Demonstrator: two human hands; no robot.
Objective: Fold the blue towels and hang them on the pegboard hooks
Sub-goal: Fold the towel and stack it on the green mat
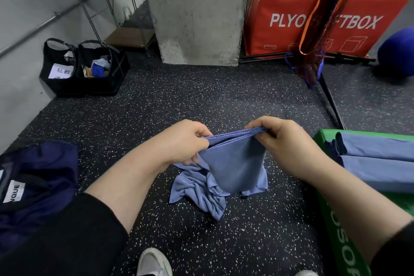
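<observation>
You hold a folded blue cloth towel [235, 163] in the centre of the frame. Your left hand [186, 141] pinches its left top corner and your right hand [284, 139] pinches the right one, fingers curled on the stacked edges, so this fold looks almost finished. Under it, a crumpled blue towel [197, 192] lies on the speckled black rubber floor [201, 101], not yet folded. At the right edge, two folded blue towels [376, 157] rest on a green padded box [333, 231]. No pegboard is in view, so I judge all the hanging is left to do. At the upper left, two black open baskets [85, 69] stand side by side: one holds a white paper label, the other mixed small items I cannot identify.
</observation>
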